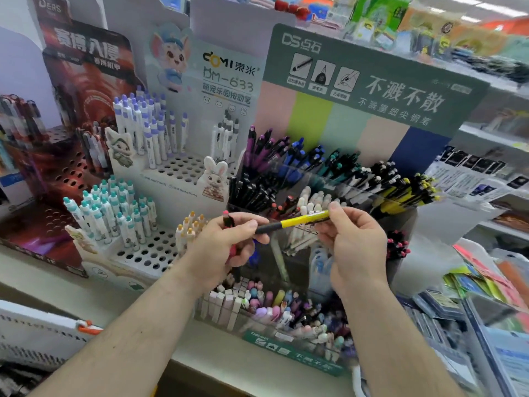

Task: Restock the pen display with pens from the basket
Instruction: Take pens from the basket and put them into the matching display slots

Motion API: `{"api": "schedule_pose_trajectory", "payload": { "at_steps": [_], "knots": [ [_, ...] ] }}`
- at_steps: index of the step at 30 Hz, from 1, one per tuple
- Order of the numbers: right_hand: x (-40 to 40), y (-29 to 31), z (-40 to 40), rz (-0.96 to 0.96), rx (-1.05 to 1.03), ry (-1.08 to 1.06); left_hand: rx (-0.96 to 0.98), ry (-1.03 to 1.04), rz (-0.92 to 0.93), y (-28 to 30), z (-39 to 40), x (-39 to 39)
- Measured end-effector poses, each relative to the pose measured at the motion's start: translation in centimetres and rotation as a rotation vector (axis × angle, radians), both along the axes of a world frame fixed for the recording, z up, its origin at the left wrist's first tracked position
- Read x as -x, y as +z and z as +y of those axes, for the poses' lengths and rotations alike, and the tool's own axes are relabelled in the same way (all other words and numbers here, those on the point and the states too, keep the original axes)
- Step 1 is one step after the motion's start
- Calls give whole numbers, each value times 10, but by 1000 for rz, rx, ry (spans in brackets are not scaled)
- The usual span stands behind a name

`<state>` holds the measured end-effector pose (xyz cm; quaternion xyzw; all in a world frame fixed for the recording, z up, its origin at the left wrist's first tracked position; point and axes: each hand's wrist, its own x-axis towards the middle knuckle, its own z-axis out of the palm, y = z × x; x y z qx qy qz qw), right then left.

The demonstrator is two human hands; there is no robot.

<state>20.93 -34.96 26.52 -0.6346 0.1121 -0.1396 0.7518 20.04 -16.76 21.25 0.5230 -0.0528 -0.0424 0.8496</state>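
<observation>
So both hands are up in the middle of the frame, in front of the clear pen display (323, 179) with the green header card. The right hand (355, 242) pinches the upper end of a yellow-and-black pen (297, 222) between thumb and fingers, and the pen lies nearly level, its dark end touching the thumb of the left hand (226, 242). That left hand is curled around a small bunch of pens (229, 222) (a pink-topped one pokes up above the fist, plus something blue below, hard to tell how many). Behind the hands the display compartments are packed with purple, blue, teal, white and yellow pens leaning right. Left of center sits a white peg-hole stand (148, 247) with teal-capped pens. Can't spot the basket anywhere.
</observation>
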Motion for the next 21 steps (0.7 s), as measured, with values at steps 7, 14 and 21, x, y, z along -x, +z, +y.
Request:
{"api": "schedule_pose_trajectory", "payload": {
  "at_steps": [7, 14, 21],
  "knots": [
    [4, 4, -39, 22, -141, -175, 312, -336, -12, 11, -52, -18],
    [3, 21, -86, -67, -250, -285, 513, -529, 65, 30, -110, -36],
    [-9, 52, -135, -387, 181, -714, 427, -347, 265, 45, -136, -48]
  ]
}}
